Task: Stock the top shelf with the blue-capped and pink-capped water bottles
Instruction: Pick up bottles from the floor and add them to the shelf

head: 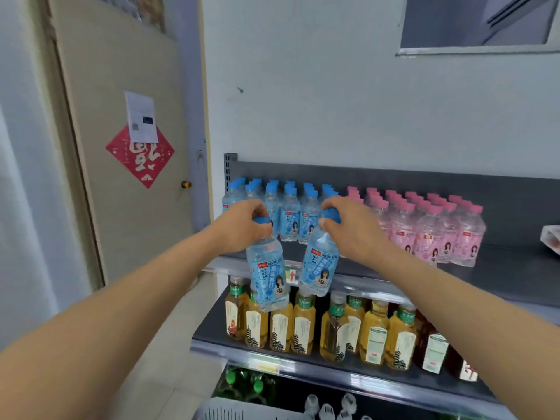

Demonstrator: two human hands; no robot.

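Observation:
My left hand grips the neck of a blue-capped water bottle, which hangs tilted in front of the top shelf's front edge. My right hand grips a second blue-capped bottle by its neck, just to the right of the first. Both bottles hang in the air below the hands. On the grey top shelf stand rows of blue-capped bottles at the left and rows of pink-capped bottles to their right.
The shelf below holds yellow tea bottles with green caps. Lower down are green-capped bottles and a white basket's rim. A beige door stands at the left. A white packet lies at the top shelf's right end.

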